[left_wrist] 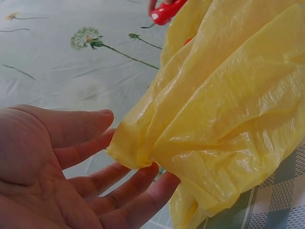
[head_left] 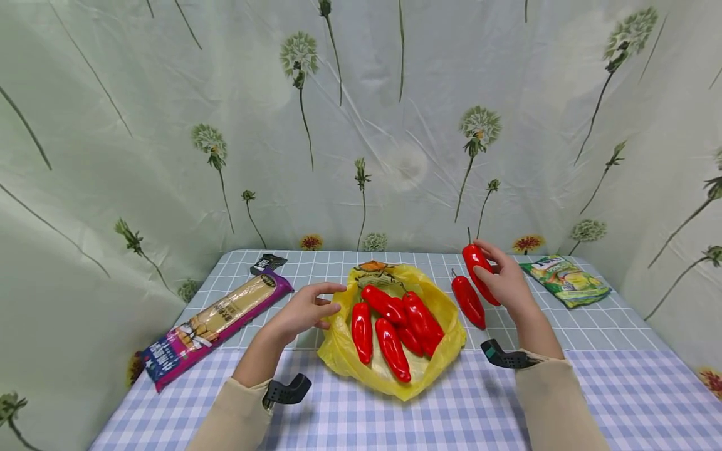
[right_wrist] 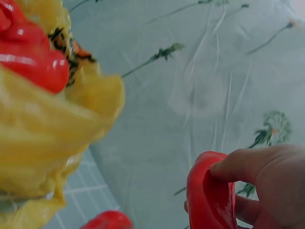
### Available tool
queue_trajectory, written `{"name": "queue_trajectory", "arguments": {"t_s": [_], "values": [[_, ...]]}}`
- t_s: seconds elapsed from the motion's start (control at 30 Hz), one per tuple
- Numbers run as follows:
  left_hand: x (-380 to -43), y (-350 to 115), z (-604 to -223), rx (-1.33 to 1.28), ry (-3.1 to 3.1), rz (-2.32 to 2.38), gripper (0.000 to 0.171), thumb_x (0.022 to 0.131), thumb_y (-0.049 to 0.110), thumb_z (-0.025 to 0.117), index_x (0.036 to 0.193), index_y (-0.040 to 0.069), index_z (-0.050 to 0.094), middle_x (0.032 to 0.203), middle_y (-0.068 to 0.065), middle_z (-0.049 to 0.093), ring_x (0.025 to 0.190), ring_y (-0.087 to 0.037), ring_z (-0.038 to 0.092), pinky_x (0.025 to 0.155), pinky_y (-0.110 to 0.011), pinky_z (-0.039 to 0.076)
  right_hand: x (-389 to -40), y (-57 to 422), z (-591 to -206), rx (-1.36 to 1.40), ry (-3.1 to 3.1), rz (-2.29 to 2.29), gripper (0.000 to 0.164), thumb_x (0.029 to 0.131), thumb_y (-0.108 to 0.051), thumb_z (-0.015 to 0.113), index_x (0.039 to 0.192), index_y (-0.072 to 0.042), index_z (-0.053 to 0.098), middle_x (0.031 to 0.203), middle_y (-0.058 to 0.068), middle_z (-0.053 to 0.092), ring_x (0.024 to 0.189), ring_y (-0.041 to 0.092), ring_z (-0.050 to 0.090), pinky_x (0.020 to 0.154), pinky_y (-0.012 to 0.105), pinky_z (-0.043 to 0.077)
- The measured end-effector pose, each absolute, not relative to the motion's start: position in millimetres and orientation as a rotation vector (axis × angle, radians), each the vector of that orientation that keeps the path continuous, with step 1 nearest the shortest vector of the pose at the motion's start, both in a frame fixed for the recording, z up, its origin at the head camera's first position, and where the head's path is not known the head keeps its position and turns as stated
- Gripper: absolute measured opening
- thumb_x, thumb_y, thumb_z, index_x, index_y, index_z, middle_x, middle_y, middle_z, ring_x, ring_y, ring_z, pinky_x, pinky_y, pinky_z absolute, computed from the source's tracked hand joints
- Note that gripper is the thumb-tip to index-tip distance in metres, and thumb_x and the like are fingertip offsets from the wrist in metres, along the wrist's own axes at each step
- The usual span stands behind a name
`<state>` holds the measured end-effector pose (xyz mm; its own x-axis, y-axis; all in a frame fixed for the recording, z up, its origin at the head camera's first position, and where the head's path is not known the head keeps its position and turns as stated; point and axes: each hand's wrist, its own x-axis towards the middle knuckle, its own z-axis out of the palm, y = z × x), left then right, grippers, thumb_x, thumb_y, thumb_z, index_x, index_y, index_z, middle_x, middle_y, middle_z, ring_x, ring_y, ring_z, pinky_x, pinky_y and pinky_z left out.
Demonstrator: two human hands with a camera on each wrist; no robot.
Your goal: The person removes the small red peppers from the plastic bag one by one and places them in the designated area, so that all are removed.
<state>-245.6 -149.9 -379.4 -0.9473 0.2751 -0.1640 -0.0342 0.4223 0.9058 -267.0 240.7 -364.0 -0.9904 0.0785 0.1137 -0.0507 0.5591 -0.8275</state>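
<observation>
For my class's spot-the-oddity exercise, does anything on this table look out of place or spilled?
Mildly: one red pepper lies outside the yellow bag, to its right, whereas most are inside. Nothing looks spilled.

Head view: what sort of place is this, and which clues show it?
Probably a staged tabletop filming spot: a flower-print backdrop hangs behind the checked tablecloth, with black wrist-worn devices in view.

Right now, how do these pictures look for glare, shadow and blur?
Head view: bright, with white glints on the red peppers in the yellow bag and soft shadows on the checked cloth near the wrist cameras; left wrist view: pale sheen along the bag's folds; right wrist view: dimmer, the bag looking blurrier than the held pepper.
</observation>
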Motion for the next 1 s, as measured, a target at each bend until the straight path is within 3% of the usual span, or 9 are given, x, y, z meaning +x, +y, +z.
{"name": "queue_trajectory", "arguments": {"t_s": [0.33,1.0], "values": [[-245.0,-151.0,-380.3,0.209,2.388,1.53,0.039,0.097,0.014,0.063,0.135,0.016,0.061,0.145,-0.012,0.054,0.12,-0.03,0.06,0.078,-0.036,0.062,-279.6,257.0,-387.4,-0.145,-2.71,1.421,0.072,0.097,-0.015,0.06,0.159,-0.019,0.025,0.158,0.025,0.032,0.135,0.047,0.038,0.1,0.057,0.051],[-247.0,-151.6,-382.4,0.218,2.382,1.515,0.041,0.094,0.011,0.066,0.135,0.017,0.061,0.143,-0.011,0.056,0.115,-0.026,0.063,0.08,-0.036,0.061,-290.2,273.0,-421.2,-0.296,-2.855,1.358,0.07,0.097,-0.016,0.058,0.159,-0.018,0.025,0.155,0.03,0.032,0.137,0.051,0.033,0.099,0.058,0.052]]}}
